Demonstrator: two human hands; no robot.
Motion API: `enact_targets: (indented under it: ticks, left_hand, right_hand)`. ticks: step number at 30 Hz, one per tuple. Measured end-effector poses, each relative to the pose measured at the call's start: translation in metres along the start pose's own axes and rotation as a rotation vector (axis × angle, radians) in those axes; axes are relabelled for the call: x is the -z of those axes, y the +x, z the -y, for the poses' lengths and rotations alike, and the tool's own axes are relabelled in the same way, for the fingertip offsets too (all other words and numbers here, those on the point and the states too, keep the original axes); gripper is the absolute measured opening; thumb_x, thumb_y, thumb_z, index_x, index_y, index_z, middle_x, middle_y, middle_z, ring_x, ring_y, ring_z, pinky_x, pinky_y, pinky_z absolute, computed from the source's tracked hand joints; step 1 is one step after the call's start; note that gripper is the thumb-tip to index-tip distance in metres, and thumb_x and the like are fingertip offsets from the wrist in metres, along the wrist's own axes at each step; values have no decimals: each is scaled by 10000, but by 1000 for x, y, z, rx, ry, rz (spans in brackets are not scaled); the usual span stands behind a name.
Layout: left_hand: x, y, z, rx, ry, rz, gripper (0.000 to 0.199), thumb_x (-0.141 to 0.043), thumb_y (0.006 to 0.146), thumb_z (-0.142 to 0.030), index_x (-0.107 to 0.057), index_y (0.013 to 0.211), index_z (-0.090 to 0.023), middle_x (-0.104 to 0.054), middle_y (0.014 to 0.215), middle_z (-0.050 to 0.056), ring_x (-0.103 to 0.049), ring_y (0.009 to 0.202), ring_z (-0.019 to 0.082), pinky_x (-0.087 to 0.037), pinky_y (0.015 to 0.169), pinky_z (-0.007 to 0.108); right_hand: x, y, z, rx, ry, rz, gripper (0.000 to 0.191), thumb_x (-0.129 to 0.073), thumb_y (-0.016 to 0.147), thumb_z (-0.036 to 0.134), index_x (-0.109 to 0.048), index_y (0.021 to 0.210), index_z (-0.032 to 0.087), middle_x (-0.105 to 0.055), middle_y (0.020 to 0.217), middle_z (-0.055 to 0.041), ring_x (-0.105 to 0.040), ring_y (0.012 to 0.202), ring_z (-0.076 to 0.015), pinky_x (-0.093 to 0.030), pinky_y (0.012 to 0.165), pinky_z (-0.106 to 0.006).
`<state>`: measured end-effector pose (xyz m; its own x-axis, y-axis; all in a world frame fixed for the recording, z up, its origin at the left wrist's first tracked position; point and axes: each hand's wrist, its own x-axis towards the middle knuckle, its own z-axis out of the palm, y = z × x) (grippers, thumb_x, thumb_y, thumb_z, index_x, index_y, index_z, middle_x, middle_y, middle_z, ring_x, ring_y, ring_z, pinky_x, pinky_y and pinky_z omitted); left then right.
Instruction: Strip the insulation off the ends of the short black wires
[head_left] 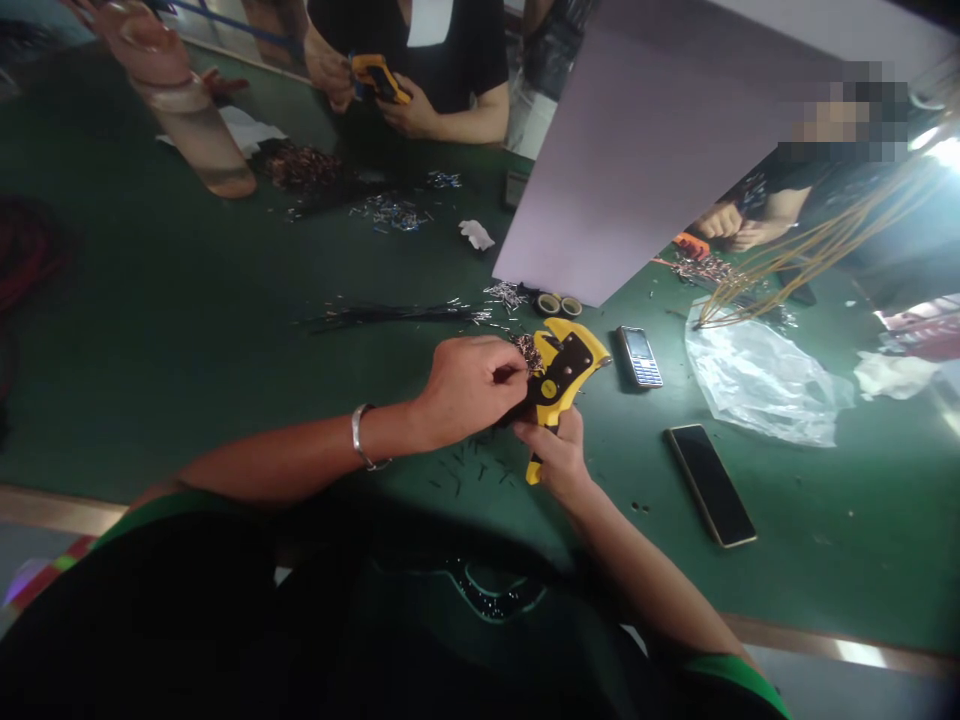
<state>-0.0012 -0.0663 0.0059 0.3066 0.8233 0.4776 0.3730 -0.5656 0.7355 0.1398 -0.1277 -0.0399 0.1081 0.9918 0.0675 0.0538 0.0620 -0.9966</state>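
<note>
The left hand [469,390] pinches thin copper wires [527,352] — the right hand [553,455] clenches a yellow-and-black plastic wire stripper [562,368] (wires touching its head).

Keypad phone [640,356] near a smartphone [710,485]

A long green table [172,280] fills most of the view. It is dark at the far left and gets brighter toward the right. A thin shiny strip [52,508] runs along the near edge of the table, and you can see it again at the lower right. Past that edge, a bit of gray floor [37,550] shows near the bottom left corner, and more shows at the bottom right. A big pale purple board [660,150] stands at the far side of the table and hides part of the room. A very bright white light [941,152] glows at the right side.
</note>
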Motion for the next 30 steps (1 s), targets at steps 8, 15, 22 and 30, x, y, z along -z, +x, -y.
enact_targets:
  ticks: [8, 15, 22, 30]
  left_hand:
    - [-1, -2, -1, -17, 45, 15, 154, -571, 728, -117, -667, 628, -185, -645, 595, -3, -558, 559, 103, -429, 556, 245]
    - [-3, -3, -1, -49, 36, 19, 165, -553, 724, -110, -669, 626, -175, -644, 595, -2, -545, 549, 97, -422, 556, 236]
    - [-3, -5, -1, -44, 14, 30, 154, -565, 724, -121, -678, 640, -181, -650, 598, -4, -541, 548, 95, -417, 549, 234]
    - [-3, -5, -2, -15, 7, 55, 142, -578, 709, -115, -685, 646, -184, -660, 608, -5, -554, 553, 97, -422, 547, 230]
  right_hand:
    - [0, 0, -3, 43, -48, -54, 188, -632, 604, 220, -617, 791, 206, -621, 707, 5, -526, 634, -168, -457, 624, -316]
    - [-1, 0, -2, 65, -96, -59, 152, -622, 624, 216, -580, 768, 201, -562, 667, 24, -490, 603, -146, -436, 602, -303]
    - [-1, -1, 0, 102, -150, -61, 107, -618, 657, 216, -585, 758, 201, -584, 646, 21, -510, 578, -145, -433, 581, -301]
    - [3, -1, -7, 79, -212, -102, 134, -657, 645, 237, -595, 756, 196, -592, 650, 21, -504, 584, -146, -427, 577, -297]
